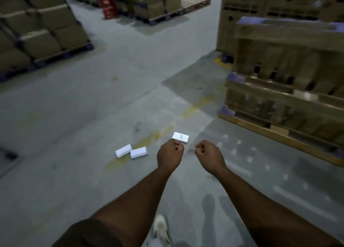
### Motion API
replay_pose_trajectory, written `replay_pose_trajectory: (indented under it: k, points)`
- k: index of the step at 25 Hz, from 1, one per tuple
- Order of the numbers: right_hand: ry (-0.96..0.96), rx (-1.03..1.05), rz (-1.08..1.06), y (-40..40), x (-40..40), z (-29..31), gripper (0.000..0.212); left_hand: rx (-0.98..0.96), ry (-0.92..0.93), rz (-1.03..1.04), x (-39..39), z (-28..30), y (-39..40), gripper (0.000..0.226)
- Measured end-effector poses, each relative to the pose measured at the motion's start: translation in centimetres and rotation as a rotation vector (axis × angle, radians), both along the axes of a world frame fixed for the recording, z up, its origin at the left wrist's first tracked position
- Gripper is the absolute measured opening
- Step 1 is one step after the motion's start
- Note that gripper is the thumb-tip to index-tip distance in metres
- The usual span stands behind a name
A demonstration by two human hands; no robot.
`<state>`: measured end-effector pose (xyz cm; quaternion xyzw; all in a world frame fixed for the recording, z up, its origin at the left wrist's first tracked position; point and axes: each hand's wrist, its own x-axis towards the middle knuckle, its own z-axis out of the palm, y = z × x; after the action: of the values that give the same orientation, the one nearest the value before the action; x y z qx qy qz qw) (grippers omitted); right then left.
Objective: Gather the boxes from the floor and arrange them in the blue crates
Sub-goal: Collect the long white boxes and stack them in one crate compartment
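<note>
Three small white boxes lie on the grey warehouse floor. One white box lies just beyond my left hand. Two more, a white box and a white box, lie side by side to the left of that hand. Both arms reach forward over the floor. The fingers of my left hand are curled with nothing in them. My right hand is also curled and holds nothing. No blue crate is in view.
A wooden pallet stacked with wrapped cartons stands close on the right. More pallets of brown cartons stand at the left and at the back. A red crate stack is far back. My shoe shows below.
</note>
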<state>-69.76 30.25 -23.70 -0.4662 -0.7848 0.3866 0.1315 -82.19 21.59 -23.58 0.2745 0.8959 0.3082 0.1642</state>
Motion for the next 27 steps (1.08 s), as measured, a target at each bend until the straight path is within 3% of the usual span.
replay_pose_trajectory:
  k: [7,15,27]
  points:
    - [-0.193,0.006,0.299,-3.6,-13.3,-3.6,0.035,0.029,-0.092,0.130,-12.6,-5.1,-7.0,0.049]
    - [-0.360,-0.063,0.428,-8.1,-27.1,-6.5,0.039,-0.094,-0.211,0.204,-28.2,-7.6,-14.4,0.038]
    - [-0.284,-0.155,0.468,-2.5,-49.9,-11.2,0.036,-0.147,-0.270,0.311,-48.3,-10.0,-8.8,0.031]
